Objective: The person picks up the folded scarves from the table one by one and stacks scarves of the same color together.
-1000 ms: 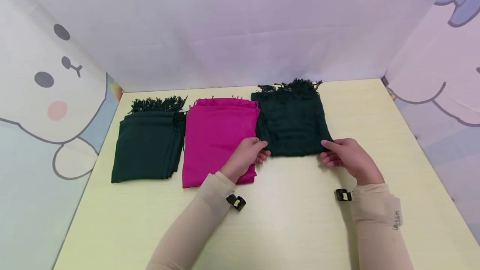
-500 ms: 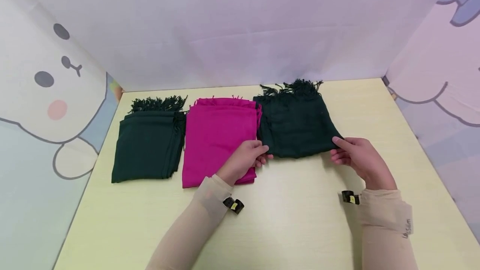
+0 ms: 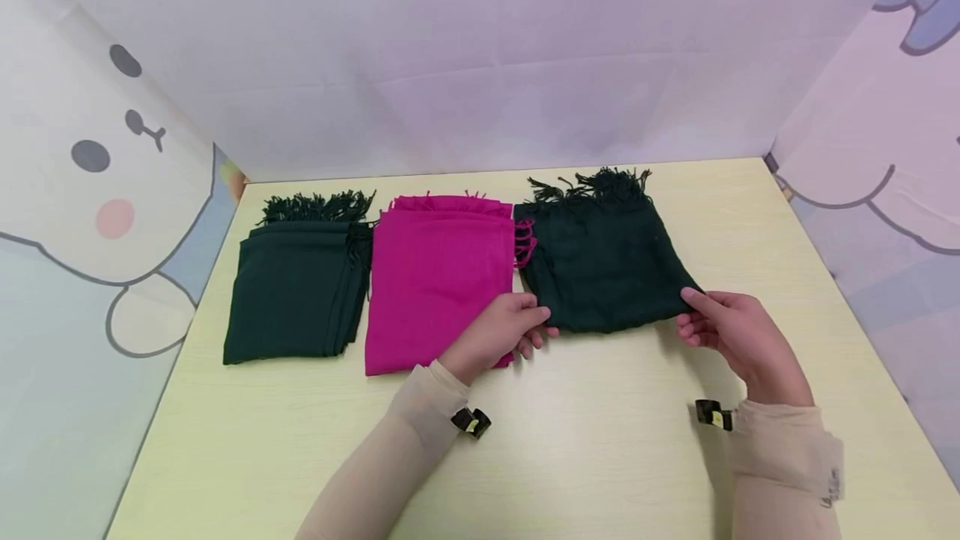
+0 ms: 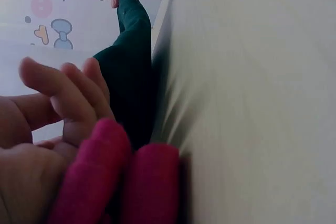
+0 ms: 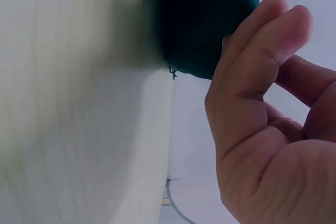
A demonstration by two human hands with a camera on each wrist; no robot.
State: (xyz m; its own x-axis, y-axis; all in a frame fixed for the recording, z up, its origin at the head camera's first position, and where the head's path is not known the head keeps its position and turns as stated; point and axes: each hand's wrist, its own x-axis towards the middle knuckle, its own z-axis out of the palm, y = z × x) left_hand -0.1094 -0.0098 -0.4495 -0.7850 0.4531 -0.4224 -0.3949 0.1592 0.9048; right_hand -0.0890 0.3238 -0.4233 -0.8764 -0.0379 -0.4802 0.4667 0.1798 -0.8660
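A folded dark green scarf (image 3: 603, 265) with a fringe at its far end lies at the right of the row. My left hand (image 3: 501, 327) pinches its near left corner, the wrist passing over a folded magenta scarf (image 3: 438, 282). At the near right corner, my right hand (image 3: 738, 336) pinches the cloth between thumb and fingers. That near edge is lifted a little off the table, casting a shadow. In the left wrist view, the magenta folds (image 4: 152, 182) sit right beside the left hand (image 4: 63, 108). The right wrist view has the right hand (image 5: 262, 108) by the green cloth (image 5: 199, 24).
Another folded dark green scarf (image 3: 292, 294), fringe at the back, lies at the left of the pale wooden table (image 3: 585, 448). A pale curtain (image 3: 487, 57) stands behind the table's back edge, and cartoon-printed panels (image 3: 97, 215) flank both sides.
Both hands have drawn the right green scarf toward me; its near right corner has been pulled outward to the right. Magenta fringe now shows at the magenta scarf's right edge.
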